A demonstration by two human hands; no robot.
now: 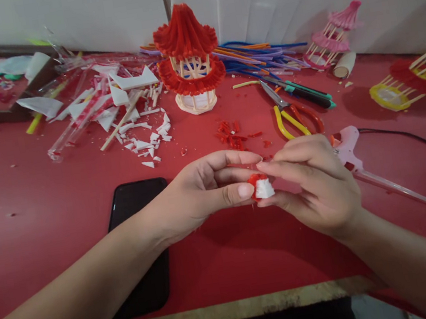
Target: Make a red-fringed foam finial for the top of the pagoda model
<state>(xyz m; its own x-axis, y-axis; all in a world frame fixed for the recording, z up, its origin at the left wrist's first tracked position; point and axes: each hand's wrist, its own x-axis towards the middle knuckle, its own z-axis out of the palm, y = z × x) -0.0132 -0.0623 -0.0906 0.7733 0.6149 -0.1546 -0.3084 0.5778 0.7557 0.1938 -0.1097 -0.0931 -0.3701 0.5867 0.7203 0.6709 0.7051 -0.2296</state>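
Observation:
Between my two hands is a small piece of white foam with red fuzzy trim [264,188]. My left hand [217,185] pinches its red side between thumb and fingers. The fingertips of my right hand [312,182] close around its white side from the right. Behind my hands lie red scraps [231,134] on the red table. Farther back stands a small pagoda-like model [189,59] with a red fuzzy roof, a lower red ring and pale stick posts.
A black phone [143,255] lies under my left forearm. Pliers [284,111], a cutter knife [309,94] and a glue gun [350,149] are at right. White foam scraps [150,142] and plastic wrappers [75,121] spread at left. Pipe cleaners [257,54] lie behind.

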